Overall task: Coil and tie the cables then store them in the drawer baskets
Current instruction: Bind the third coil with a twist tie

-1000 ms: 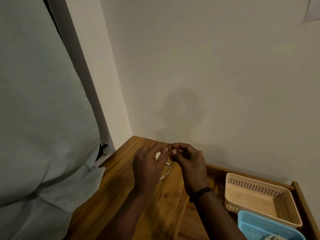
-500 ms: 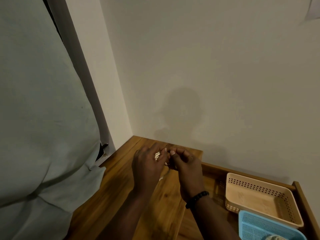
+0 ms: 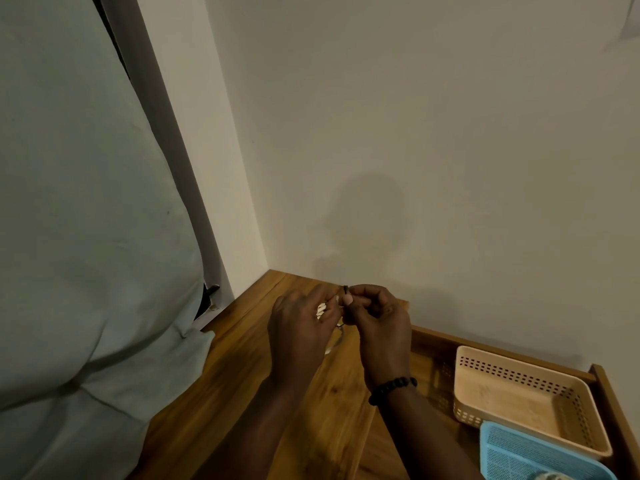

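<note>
Since a second ago the two hands have closed in on each other and lifted a touch toward the far wall; the loop of cable that hung below them then is now mostly hidden behind the palms. I judge the tying step is under way and close to its finish, with the storing not yet done.

The left hand (image 3: pixel 301 327) is held back-up over the table (image 3: pixel 242 375), its fingers curled round a small pale coil of cable (image 3: pixel 322 310), which shows only as a sliver between thumb and forefinger; a thin loop sags just below the hands. The right hand (image 3: pixel 375 317) meets it from the right, thumb and forefinger narrowed to a pinch on a short dark tie (image 3: pixel 345 289) that sticks up just above the fingertips. Whether the tie is already wrapped round the coil I cannot tell. Both wrists are raised off the wood, forearms coming in from the near edge; a bead bracelet (image 3: pixel 393 388) sits on the right wrist.

To the right, in the open drawer (image 3: pixel 433 344), a beige basket (image 3: pixel 519 393) lies far and a blue basket (image 3: pixel 530 455) near, both well apart from the hands.
</note>
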